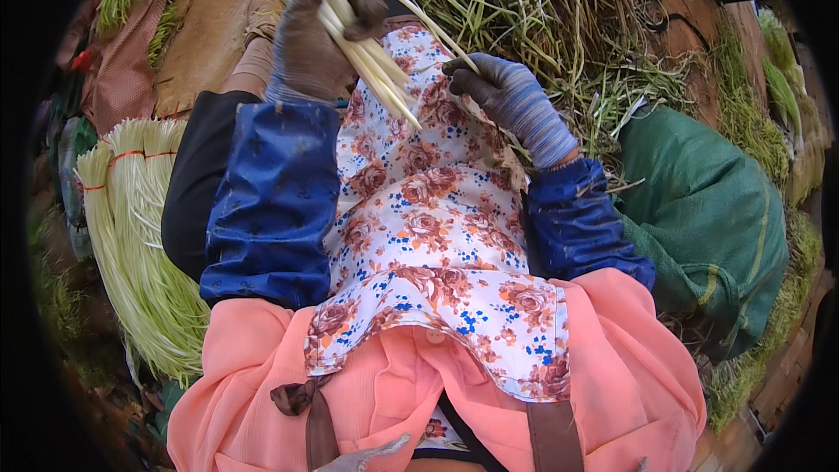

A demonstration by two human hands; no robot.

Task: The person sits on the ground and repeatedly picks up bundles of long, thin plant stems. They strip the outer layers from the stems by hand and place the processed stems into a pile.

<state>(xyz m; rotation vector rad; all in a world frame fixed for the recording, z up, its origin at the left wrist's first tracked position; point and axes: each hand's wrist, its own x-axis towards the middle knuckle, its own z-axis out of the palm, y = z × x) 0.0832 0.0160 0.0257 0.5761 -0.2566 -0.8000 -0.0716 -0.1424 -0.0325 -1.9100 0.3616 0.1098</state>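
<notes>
My left hand [305, 46], in a dark-stained work glove, grips a small bunch of pale stems [377, 72] above my lap. The cut-looking ends of the bunch point down and towards me. My right hand [508, 95] wears a blue striped glove with darkened fingers. Between its thumb and fingers it pinches one end of a single long stem [423, 13], which arcs up to the left hand. A floral apron [419, 210] covers my lap beneath both hands. The upper ends of the bunch run out of view at the top.
Tied bundles of pale green stems [141, 229] with red bands lie beside my left leg. Loose green and dry leaf waste [557, 19] is heaped ahead to the right. A stuffed green woven sack [704, 229] sits at my right. A wooden board [210, 19] lies at front left.
</notes>
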